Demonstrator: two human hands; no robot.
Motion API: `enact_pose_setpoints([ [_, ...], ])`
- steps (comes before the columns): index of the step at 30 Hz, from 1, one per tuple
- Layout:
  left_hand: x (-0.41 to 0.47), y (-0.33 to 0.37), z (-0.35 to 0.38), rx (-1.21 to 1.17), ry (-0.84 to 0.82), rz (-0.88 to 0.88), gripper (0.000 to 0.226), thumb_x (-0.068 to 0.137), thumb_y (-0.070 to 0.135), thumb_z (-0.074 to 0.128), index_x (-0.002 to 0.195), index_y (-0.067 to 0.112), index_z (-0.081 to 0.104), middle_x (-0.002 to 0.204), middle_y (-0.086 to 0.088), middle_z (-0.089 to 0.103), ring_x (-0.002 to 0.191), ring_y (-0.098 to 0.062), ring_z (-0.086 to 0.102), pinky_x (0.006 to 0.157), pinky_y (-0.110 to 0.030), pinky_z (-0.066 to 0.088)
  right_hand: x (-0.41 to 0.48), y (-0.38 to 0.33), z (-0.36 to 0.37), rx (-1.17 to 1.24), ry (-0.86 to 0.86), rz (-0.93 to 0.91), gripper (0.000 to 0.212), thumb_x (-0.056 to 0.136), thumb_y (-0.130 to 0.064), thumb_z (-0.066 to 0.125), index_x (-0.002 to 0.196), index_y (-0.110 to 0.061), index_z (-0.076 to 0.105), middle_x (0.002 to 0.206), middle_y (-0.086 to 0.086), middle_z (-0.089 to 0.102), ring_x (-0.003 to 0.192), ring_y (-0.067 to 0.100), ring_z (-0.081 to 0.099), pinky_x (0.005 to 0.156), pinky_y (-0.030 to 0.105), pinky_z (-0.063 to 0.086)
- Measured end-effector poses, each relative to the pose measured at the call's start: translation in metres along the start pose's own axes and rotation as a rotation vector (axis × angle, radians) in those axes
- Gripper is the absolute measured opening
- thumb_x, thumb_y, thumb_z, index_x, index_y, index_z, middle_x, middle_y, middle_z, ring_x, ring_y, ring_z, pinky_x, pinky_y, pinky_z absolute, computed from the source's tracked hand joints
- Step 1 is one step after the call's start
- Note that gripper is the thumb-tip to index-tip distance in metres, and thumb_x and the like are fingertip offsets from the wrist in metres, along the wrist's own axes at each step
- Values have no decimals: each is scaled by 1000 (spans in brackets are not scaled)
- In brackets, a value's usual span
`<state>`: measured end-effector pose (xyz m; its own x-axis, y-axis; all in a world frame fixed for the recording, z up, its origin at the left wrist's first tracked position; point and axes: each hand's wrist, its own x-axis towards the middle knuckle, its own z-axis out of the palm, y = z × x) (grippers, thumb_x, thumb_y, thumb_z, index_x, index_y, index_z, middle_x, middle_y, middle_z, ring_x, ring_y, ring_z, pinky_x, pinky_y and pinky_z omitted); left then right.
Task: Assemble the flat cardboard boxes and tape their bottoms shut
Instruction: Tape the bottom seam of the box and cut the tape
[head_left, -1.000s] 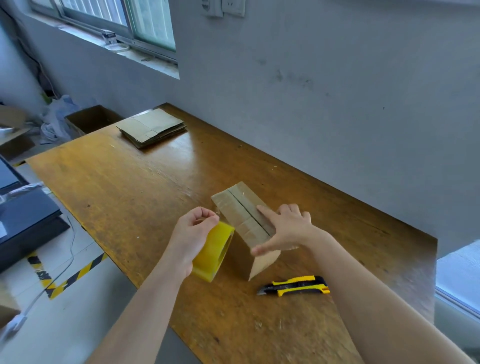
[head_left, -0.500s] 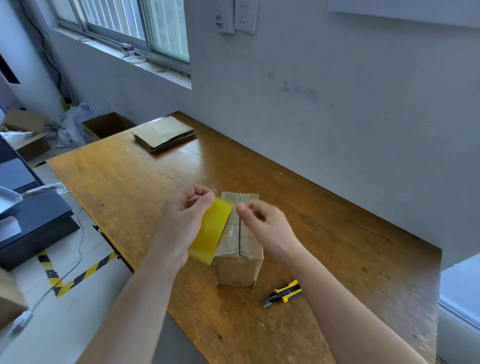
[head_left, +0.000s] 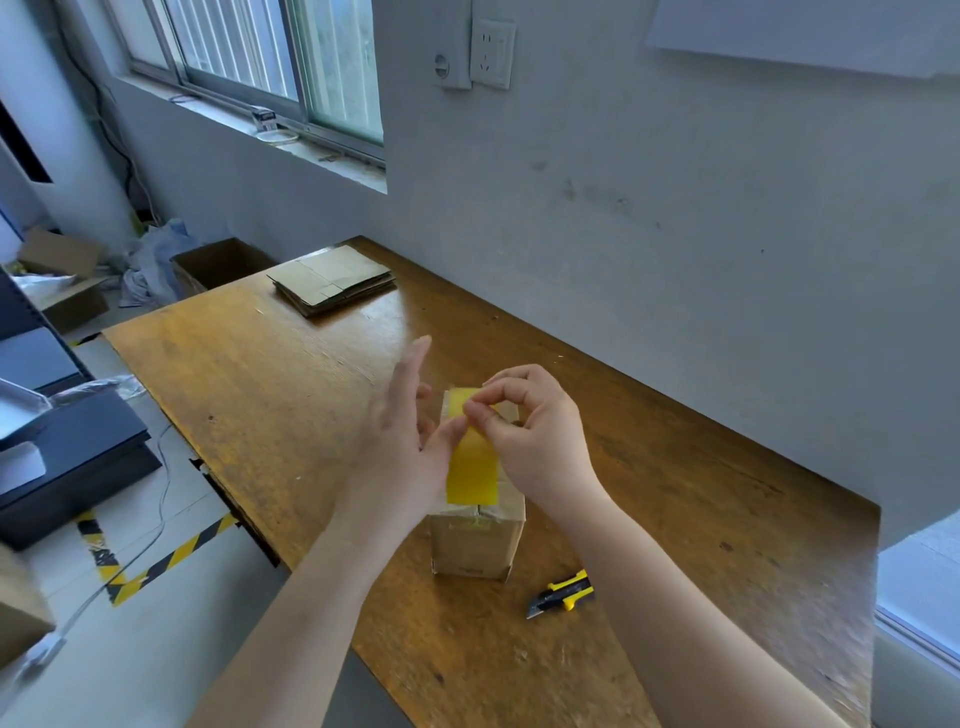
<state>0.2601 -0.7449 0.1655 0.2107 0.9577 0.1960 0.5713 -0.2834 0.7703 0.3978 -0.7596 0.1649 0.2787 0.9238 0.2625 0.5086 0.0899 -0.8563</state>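
Cardboard box (head_left: 475, 540) stands near the front edge of the bench (head_left: 260, 389), folded flaps facing up, and the yellow tape roll (head_left: 472, 467) hovers edge-on right above its seam. Right hand (head_left: 535, 431) pinches at the roll's upper rim, thumb and forefinger together, hunting for the free end by the look of it. Left hand (head_left: 400, 441) lies against the roll's side, thumb on the yellow face, index finger straight up; whether the other fingers curl round behind, nobody can tell from here. That box looks light and stiff, likely to skid or tip under a pull, so a palm on top should pin it. Tape is thin and sticky: take only the very tip. Utility knife (head_left: 561, 600) waits beside the box; the flat stack (head_left: 332, 280) sits far back.
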Motion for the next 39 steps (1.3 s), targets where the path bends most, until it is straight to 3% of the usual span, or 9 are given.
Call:
enact_pose_setpoints([
  [5,11,-1,-9,292,119,420,17,84,10,73,101,11,74,91,0,68,74,-7,54,60,-7,35,4,-4,-6,-165,-23,-102,8,86,-23,73,79,-28,71,92,-16,56,91,7,52,73,24,45],
  [10,15,2,-7,256,136,395,3,87,10,69,84,10,67,79,2,63,65,-11,55,55,-8,30,5,-3,-13,-3,-60,-2,3,87,-23,72,89,-23,74,100,-14,65,96,1,58,79,18,44],
  [14,16,8,-1,193,234,330,15,91,9,63,81,13,53,81,6,51,64,-1,44,55,-8,28,-5,6,-6,225,-127,158,48,88,-33,70,132,-27,51,121,-11,59,107,5,59,92,28,52],
  [17,21,9,1,99,287,278,17,96,11,57,84,18,46,77,6,54,64,3,48,55,-8,33,-10,13,-3,421,-240,287,45,91,-21,68,130,-31,47,121,0,61,104,15,65,91,37,55],
  [22,30,1,1,-15,215,187,16,97,19,55,82,19,60,70,9,63,65,-1,59,59,-16,43,-15,20,3,430,-153,240,41,91,-9,66,124,-30,51,108,-4,69,92,8,67,81,27,55],
  [25,29,-3,-4,-57,147,57,23,102,21,46,109,20,67,84,11,67,75,3,59,65,-14,42,-12,20,-1,369,-111,174,44,91,-9,65,127,-28,48,110,-7,68,92,3,66,77,22,53],
  [28,24,-3,-4,-5,8,-24,44,102,18,45,145,29,41,112,10,66,101,-5,58,81,-17,43,-11,18,-1,306,-70,101,48,91,-8,66,130,-29,45,111,-5,66,93,9,67,78,26,58],
  [33,18,2,2,125,-55,-13,66,99,21,54,154,32,20,129,10,63,119,-10,55,95,-33,47,-11,14,3,183,-28,0,54,91,-9,66,134,-30,43,112,-8,61,91,11,64,75,26,59],
  [39,21,6,3,113,111,70,60,89,16,69,144,22,45,106,4,70,92,-6,60,85,-28,54,-10,16,6,29,-68,-91,57,90,-15,68,137,-34,40,116,-11,58,97,11,61,82,31,59],
])
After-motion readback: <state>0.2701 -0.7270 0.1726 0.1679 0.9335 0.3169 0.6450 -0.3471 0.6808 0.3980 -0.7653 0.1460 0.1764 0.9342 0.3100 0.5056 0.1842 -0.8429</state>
